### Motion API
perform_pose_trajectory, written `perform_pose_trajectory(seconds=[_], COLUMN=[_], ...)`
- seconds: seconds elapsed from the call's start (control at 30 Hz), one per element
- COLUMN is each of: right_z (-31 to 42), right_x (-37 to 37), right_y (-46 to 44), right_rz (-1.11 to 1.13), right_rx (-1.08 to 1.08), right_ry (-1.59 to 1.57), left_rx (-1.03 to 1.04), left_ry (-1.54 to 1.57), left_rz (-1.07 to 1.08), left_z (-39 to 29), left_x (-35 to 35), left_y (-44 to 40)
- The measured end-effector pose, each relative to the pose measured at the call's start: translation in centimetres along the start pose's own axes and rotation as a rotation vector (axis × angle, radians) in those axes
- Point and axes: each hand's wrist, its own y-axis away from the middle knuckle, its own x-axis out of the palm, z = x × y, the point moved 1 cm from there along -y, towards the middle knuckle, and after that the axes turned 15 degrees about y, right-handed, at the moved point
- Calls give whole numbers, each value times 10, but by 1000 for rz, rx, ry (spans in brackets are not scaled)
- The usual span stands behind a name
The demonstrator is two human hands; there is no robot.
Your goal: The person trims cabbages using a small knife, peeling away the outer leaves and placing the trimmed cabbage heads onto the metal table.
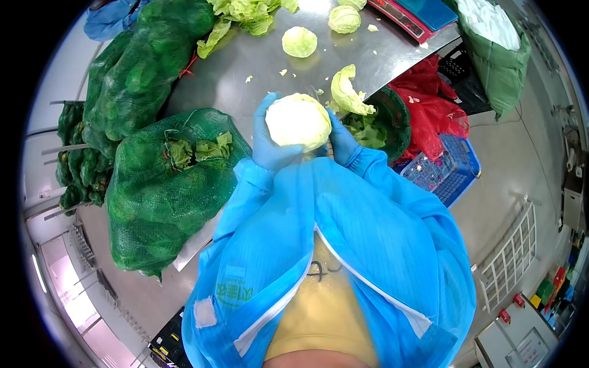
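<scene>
We see the gloved left hand (pixel 269 140) part-curled and gripping the held cabbage (pixel 297 121), its fingers along the left side and its thumb across the near side; the gloved right hand (pixel 345 140) closes against the opposite side, its fingertips largely hidden by the head; between them the cabbage sits just in front of the blue gown (pixel 380 208), toward the near side of the steel table (pixel 239 76); we note that the table's right edge runs diagonally, with a loose leaf (pixel 348 93) at it and a green bin (pixel 404 113) of leaves just beyond; to the left, a green mesh sack (pixel 165 208) stands near the left forearm and bounds the room on that side; ahead, steel dotted with small scraps lies between the hands and a nearer spare cabbage (pixel 299 42), with a farther spare cabbage (pixel 344 19) beyond; the held head is nearly round, slightly wider from left to right, so we find no marked long axis; its pale face is turned up toward us; we cannot tell which way its stem end points.
</scene>
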Motion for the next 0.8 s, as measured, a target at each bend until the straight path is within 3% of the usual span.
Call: perform_pose_trajectory(seconds=[0.07,0.1,0.17,0.2,0.23,0.33,0.4,0.5,0.6,0.8], right_z=[-5,-4,1,5,11,22,27,33,30,32], right_x=[-9,2,2,5,10,16,14,18,18,16], right_y=[-4,-1,3,8,14,28,27,33,28,32], right_rz=[314,165,182,190,197,-47,100,136,75,-118], right_rx=[-34,-60,-124,-159,-194,-303,-426,-496,-517,-575], right_ry=[-167,-181,-184,-185,-186,-8,108,276,318,531], left_rx=[7,12,81,87,-152,-470,-556,-429,-370,-432], left_ry=[-130,-132,-221,-223,-47,104,783,882,994,881], left_rz=[131,126,-84,-85,-130,-41,-162,-1,-131,-199], left_z=[-14,-10,7,16,27,42,42,36,41,43], left_x=[9,5,-13,-19,-21,-16,-10,-16,-17,-23], left_y=[0,3,12,13,11,14,26,23,25,26])
